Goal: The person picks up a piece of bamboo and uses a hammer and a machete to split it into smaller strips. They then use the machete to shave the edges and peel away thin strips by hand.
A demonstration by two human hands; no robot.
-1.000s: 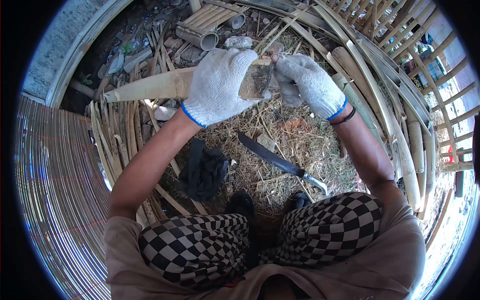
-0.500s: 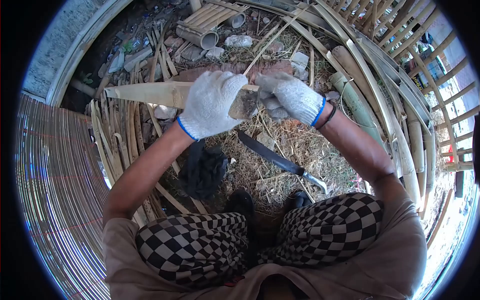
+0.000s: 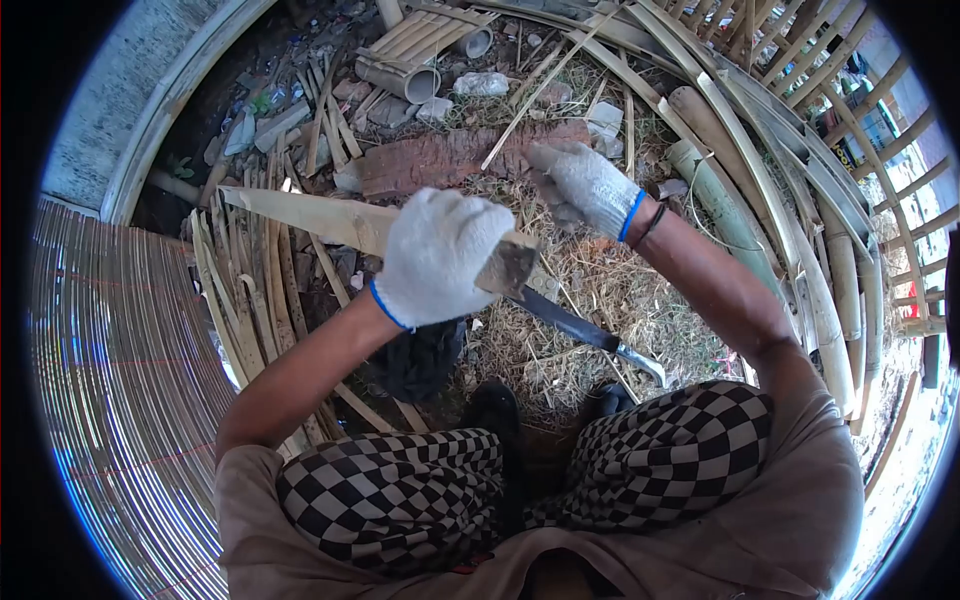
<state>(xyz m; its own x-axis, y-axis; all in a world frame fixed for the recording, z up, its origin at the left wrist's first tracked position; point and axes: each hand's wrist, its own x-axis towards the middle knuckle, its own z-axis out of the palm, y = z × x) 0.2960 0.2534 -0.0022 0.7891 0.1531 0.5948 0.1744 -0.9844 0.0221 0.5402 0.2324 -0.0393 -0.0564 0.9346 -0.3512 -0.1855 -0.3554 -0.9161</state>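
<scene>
My left hand (image 3: 440,255), in a white knit glove with a blue cuff, is wrapped round a long pale tapered piece of split bamboo (image 3: 310,217). The narrow end points left, and a rough dark brown end sticks out to the right of my fist. My right hand (image 3: 590,190), gloved alike, hangs apart from the bamboo with loosely bent fingers, partly blurred, and nothing visible in them. Below the dark end, a machete (image 3: 570,325) lies on the straw, its tip hidden behind the bamboo. A reddish-brown slab (image 3: 440,160) lies beyond my hands.
Black cloth (image 3: 415,360) lies below my left hand. Split bamboo strips (image 3: 265,280) are piled at the left beside a slatted bamboo screen (image 3: 120,380). Whole bamboo poles (image 3: 720,205) lie at the right, near a lattice fence (image 3: 820,60). Stones (image 3: 480,84) and rubble lie ahead.
My right hand has come off the bamboo's dark end and moved slightly right. My left hand has moved down and a little right with the bamboo, uncovering more of the slab.
</scene>
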